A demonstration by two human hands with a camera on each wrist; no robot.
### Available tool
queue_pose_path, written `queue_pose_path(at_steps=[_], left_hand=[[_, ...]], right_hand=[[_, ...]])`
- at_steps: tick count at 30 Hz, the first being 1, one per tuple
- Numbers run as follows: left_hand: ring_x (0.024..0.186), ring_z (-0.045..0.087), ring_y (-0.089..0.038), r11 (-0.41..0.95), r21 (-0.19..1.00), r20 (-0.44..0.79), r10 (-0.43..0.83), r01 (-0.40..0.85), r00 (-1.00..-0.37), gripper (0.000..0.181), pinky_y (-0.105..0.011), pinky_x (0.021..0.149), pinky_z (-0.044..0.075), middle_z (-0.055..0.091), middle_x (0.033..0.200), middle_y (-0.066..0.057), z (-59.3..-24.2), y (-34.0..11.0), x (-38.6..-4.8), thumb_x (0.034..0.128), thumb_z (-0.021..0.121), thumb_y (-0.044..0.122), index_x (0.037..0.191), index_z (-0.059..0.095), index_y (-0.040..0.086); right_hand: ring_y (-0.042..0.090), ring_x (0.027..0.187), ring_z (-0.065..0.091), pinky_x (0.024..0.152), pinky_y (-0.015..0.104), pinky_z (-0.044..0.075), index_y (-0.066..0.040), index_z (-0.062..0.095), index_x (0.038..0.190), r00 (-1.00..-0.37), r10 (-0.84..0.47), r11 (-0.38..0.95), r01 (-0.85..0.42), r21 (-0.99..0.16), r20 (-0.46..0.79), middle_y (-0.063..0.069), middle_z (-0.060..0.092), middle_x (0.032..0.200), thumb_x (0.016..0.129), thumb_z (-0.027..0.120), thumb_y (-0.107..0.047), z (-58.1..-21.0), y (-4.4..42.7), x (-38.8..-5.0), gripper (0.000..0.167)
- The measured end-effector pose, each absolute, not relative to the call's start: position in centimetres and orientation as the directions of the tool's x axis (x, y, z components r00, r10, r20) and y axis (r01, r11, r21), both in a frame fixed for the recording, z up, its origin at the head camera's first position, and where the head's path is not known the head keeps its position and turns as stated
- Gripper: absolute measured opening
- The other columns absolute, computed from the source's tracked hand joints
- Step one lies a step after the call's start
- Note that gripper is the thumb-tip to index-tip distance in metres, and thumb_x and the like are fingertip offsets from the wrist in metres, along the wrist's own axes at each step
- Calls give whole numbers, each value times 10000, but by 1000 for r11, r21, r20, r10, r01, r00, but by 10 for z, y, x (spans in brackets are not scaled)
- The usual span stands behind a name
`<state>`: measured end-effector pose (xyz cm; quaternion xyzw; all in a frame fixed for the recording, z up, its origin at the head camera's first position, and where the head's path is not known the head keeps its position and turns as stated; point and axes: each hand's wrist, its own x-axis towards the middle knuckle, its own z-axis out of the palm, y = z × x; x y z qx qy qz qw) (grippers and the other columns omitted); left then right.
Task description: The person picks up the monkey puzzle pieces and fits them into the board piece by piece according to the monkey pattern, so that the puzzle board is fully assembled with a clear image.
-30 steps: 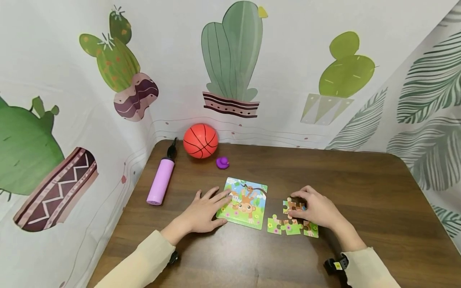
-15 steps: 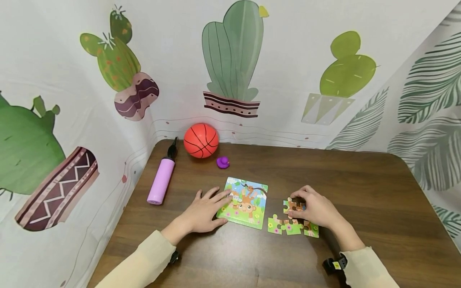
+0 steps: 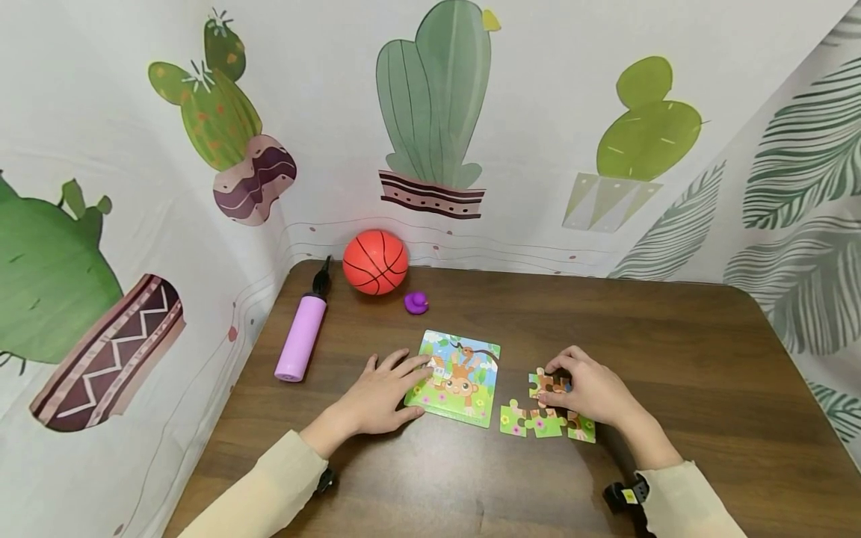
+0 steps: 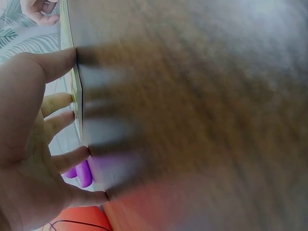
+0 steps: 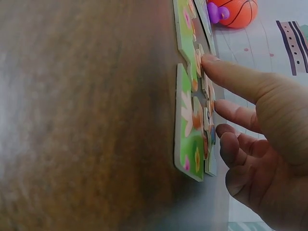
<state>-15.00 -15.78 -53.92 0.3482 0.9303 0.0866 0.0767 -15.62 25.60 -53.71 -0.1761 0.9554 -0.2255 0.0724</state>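
Observation:
The left hand (image 3: 383,392) rests with spread fingers on the left side of a square picture board (image 3: 477,400) showing a monkey; in the left wrist view the thumb and fingertips of this hand (image 4: 36,139) touch the board edge and the table. Beside the board on the right lie several jigsaw pieces (image 3: 546,427), some joined. The right hand (image 3: 595,388) grips pieces of the upper group between thumb and fingers, covering part of them. In the right wrist view, the thumb of the right hand (image 5: 269,139) touches a piece, and green pieces (image 5: 190,130) lie nearest the camera.
A purple duck (image 3: 416,302) and a red ball (image 3: 375,262) stand behind the board on the brown table (image 3: 639,321). At the left lies a pink pump (image 3: 300,340) with a black nozzle. A cactus-patterned cloth (image 3: 525,142) hangs behind the table.
The fingers of the right hand have shifted very slightly over the upper pieces. The left hand and the board have stayed in place.

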Motion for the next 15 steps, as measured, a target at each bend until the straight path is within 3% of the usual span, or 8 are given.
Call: queue_pose_path(at_steps=[5, 15], left_hand=[[1542, 235, -343, 741, 208, -85, 664, 638, -743, 689, -788, 1070, 256, 261, 1698, 70, -541, -158, -150, 1013, 592, 550, 1616, 401, 276], [1559, 190, -337, 745, 218, -101, 660, 631, -745, 714, -789, 1089, 215, 225, 1712, 73, -541, -157, -151, 1009, 587, 551, 1632, 369, 279]], right_hand=[[41, 669, 546, 621, 370, 493, -150, 720, 1166, -926, -374, 834, -308, -458, -57, 47, 569, 1208, 839, 837, -532, -537, 256, -156, 516], [80, 745, 570, 650, 386, 499, -163, 720, 1156, -929, -366, 833, -298, -466, -59, 30, 567, 1197, 836, 840, -528, -537, 256, -155, 500]])
